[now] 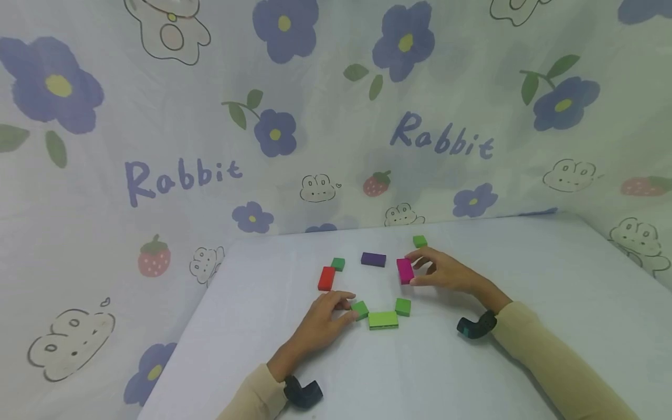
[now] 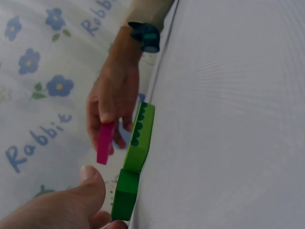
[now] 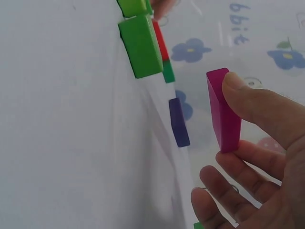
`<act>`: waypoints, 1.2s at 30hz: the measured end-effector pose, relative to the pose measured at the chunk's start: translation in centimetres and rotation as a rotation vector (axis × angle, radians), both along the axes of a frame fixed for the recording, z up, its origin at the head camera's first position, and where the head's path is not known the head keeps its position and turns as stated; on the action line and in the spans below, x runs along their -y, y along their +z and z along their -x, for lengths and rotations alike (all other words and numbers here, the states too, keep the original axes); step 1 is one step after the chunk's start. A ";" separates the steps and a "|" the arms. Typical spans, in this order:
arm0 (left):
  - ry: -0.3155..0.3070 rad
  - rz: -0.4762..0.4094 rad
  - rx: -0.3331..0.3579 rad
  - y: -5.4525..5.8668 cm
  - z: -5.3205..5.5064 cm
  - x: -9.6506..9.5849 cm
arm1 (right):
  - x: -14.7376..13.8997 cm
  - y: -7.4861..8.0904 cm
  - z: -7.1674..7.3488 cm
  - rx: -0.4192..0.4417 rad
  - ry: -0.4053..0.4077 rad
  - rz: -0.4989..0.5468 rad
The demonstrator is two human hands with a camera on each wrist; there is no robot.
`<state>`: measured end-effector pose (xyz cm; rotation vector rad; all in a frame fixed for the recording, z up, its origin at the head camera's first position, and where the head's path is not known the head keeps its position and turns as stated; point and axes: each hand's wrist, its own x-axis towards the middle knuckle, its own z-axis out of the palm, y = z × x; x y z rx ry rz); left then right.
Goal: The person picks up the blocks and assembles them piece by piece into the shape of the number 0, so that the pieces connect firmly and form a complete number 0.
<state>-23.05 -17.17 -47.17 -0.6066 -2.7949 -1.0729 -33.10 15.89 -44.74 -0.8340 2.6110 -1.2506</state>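
Magenta block (image 1: 405, 271) hangs pinched in right hand (image 1: 445, 272), toward desk's (image 1: 436, 373) far edge; left hand (image 1: 322, 319) loosely spread; apparent placing step; next likely needs level lowering.

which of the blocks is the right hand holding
The pink block, pinched by the right hand; the other blocks lie on the table.

Magenta block (image 3: 224, 124): one corner hidden under the thumb of my right hand (image 1: 445, 273). Right-wrist view: green cube (image 3: 141, 46) up-left of that grip covers part of the red block (image 3: 160, 44); top edge crops the lime block (image 3: 132, 6); bottom edge leaves a green sliver (image 3: 197, 225) below my fingers. My left hand (image 1: 322, 324): fingers mostly outside its wrist view, can't confirm contact with the green block (image 2: 125, 195) beside them.
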 end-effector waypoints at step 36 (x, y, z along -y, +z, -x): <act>0.021 -0.006 0.047 0.5 -0.1 -0.3 | 0.8 -1.8 -0.6 -0.008 0.013 -0.113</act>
